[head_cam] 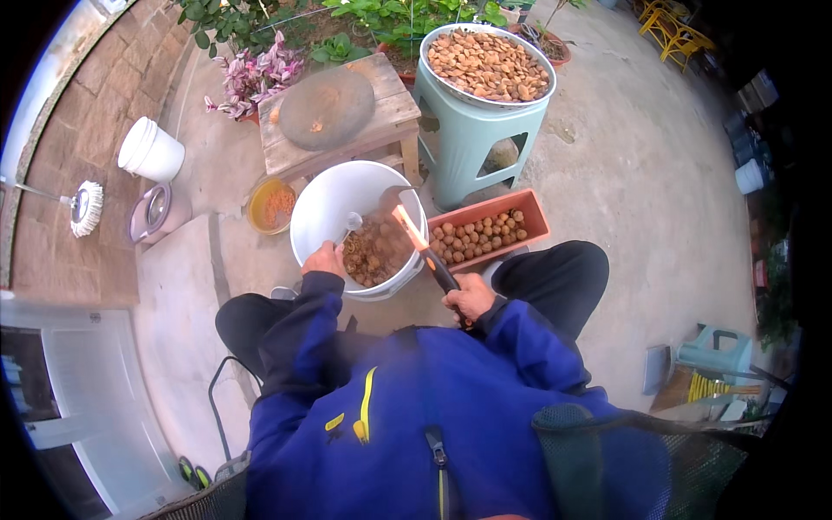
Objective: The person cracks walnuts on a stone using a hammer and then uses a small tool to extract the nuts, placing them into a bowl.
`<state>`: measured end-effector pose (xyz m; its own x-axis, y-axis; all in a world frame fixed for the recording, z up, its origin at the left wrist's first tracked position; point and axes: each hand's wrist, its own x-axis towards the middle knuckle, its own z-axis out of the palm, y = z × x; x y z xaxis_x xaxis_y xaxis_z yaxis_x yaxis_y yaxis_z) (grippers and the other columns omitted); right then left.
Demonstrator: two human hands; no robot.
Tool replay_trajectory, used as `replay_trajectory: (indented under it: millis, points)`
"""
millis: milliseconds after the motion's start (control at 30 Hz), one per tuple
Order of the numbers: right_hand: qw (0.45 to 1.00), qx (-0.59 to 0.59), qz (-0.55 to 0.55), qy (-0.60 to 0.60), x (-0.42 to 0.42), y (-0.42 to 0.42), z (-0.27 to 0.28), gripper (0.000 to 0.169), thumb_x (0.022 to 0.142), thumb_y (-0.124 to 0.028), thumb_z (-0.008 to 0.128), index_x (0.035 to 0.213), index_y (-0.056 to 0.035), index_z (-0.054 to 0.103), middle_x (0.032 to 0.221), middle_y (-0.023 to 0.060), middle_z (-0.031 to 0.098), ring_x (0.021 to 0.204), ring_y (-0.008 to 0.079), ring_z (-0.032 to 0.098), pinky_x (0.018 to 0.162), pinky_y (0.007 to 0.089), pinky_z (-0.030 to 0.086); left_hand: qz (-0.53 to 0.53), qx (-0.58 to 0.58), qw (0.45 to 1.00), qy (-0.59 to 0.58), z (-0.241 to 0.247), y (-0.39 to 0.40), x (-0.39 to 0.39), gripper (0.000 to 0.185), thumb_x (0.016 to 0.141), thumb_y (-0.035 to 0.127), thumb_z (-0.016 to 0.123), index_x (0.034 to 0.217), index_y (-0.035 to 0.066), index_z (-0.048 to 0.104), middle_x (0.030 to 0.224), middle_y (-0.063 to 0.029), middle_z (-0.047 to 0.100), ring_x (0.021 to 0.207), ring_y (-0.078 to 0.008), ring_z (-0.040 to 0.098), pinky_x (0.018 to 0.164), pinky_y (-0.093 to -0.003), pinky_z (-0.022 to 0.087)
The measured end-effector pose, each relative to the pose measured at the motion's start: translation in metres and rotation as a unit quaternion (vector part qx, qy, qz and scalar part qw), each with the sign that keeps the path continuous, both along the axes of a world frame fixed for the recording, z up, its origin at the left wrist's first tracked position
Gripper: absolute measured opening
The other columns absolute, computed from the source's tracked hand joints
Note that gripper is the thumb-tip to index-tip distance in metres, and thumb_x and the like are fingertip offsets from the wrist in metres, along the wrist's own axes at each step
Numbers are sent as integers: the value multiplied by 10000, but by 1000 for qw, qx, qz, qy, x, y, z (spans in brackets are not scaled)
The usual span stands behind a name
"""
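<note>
My right hand grips the black and orange handle of a hammer. Its head end reaches over the right rim of a white plastic bucket and is blurred. At the bucket's left front rim, my left hand pinches the thin handle of a small shiny utensil, which looks like a spoon. Broken walnut shells lie in the bottom of the bucket below both tools. Against the bucket's right side, a terracotta-coloured trough holds many whole walnuts.
Behind the bucket a flat stone rests on a wooden stool. A green plastic stool bears a round tray of brown nuts or shells. A yellow bowl with orange-brown pieces stands left. Farther left is a white bucket.
</note>
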<state>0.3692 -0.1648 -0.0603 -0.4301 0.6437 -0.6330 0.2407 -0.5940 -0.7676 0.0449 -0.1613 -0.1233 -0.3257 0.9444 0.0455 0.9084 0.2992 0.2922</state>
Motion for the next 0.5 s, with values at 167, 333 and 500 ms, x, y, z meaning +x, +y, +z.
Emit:
replay_trajectory:
  millis: [167, 333, 500]
  points:
    - [995, 79, -33, 59, -17, 31, 25, 54, 788, -60, 548, 788, -22, 510, 519, 92, 518, 349, 148, 468, 318, 293, 339, 11, 41, 999, 9, -17, 3, -7, 311, 969, 354, 506, 878, 70, 592, 705, -214, 641, 691, -440, 629, 633, -538, 481]
    - [978, 152, -78, 117, -46, 103, 55, 76, 790, -48, 560, 748, 12, 539, 561, 82, 533, 418, 159, 519, 373, 307, 421, 21, 24, 999, 8, -13, 0, -7, 321, 969, 365, 504, 868, 70, 581, 704, -214, 637, 693, -440, 626, 629, -546, 471]
    - [958, 42, -143, 247, -72, 169, 53, 110, 841, -54, 586, 795, 37, 547, 681, 116, 563, 484, 207, 558, 426, 387, 491, 24, 14, 1000, 8, -14, 6, -5, 321, 967, 369, 507, 875, 70, 580, 714, -208, 641, 702, -439, 628, 632, -545, 470]
